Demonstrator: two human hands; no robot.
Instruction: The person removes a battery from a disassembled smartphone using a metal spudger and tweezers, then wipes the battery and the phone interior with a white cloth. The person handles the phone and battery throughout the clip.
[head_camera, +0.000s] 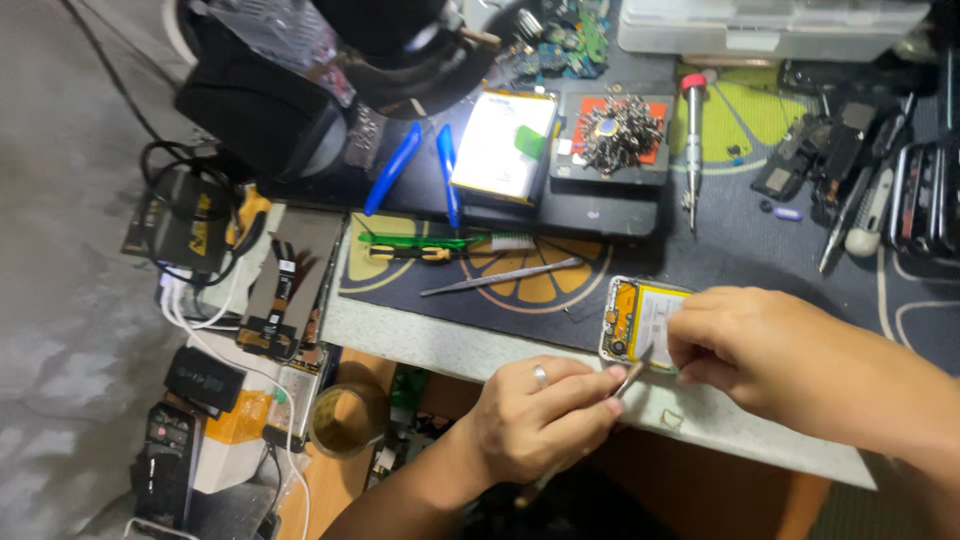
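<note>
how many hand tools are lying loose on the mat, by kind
pliers, blue handles: 1
screwdriver, red cap: 1
tweezers, metal: 1
brush, green handle: 1
total: 4
A further thin tool is held in the left hand, at the opened phone that the right hand steadies.
</note>
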